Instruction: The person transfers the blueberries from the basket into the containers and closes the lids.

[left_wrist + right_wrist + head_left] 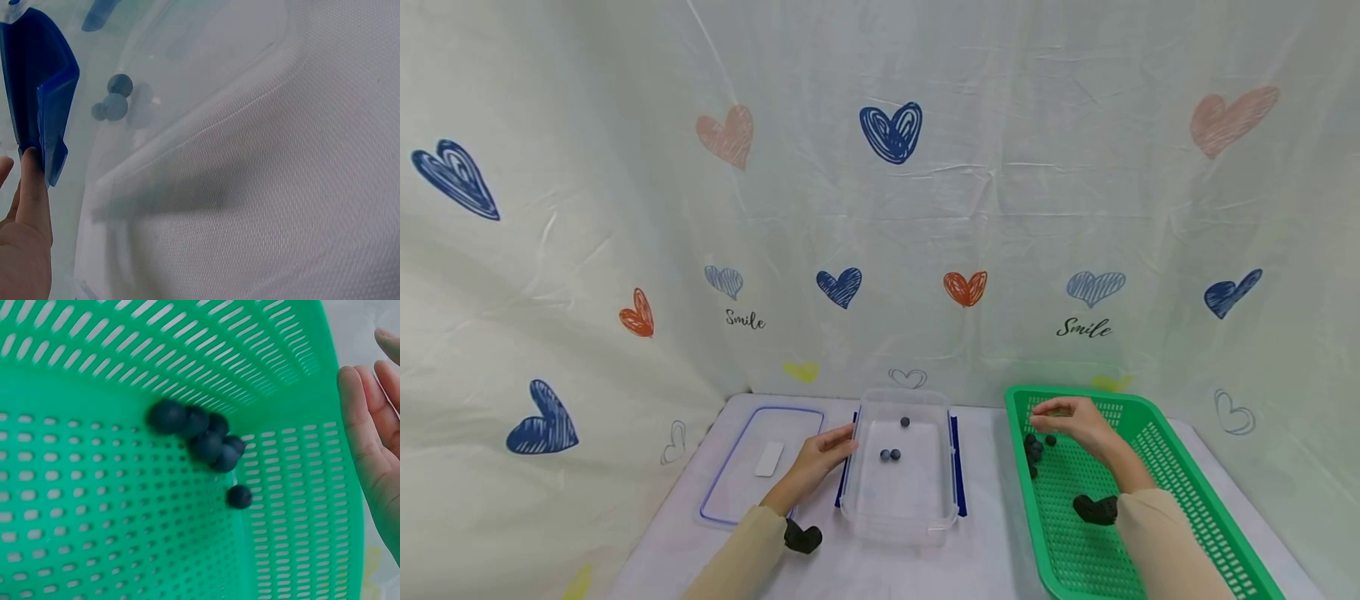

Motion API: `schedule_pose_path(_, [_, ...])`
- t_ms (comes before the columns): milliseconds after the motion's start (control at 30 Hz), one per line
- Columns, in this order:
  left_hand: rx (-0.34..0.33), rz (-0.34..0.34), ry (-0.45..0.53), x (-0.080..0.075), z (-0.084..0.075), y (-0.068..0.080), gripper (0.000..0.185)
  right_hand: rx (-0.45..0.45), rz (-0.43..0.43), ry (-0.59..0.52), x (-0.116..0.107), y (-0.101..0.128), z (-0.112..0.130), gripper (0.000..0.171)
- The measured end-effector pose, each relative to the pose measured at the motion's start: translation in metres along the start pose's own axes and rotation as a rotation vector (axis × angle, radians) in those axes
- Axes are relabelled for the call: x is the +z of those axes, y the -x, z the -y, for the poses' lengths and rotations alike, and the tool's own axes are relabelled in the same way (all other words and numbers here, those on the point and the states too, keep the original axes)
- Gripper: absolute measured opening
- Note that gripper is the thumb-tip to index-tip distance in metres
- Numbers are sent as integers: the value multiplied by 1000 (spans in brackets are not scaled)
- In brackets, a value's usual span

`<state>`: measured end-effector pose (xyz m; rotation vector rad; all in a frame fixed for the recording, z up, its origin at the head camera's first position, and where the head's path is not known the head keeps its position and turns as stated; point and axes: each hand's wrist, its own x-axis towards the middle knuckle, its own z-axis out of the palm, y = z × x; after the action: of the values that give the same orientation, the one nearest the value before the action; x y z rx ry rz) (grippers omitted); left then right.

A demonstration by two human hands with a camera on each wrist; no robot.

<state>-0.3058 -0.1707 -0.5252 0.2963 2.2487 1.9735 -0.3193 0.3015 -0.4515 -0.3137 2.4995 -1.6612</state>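
A clear plastic box with blue side latches stands in the middle, holding three blueberries. My left hand touches the box's left side with fairly straight fingers. In the left wrist view, one fingertip meets a hanging blue latch, and the blueberries show through the wall. Over the far left part of a green basket hovers my right hand, its fingers extended and nothing visible in them. Beneath it, several blueberries cluster along the basket's side, with one blueberry slightly apart.
Left of the box lies a clear lid with a blue seal, with a white rectangular piece on it. A white cloth covers the table. Behind everything hangs a pale curtain printed with hearts.
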Motion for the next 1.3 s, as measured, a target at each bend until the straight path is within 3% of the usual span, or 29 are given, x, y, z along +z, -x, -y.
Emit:
schedule_pose_path(500, [-12,-9,4,0,2,3,59,42,54,-58,5,11,-32,39])
schedule_pose_path(1300, [4,-2,6,0,1,0,60,14,83,110,10,14,-56,26])
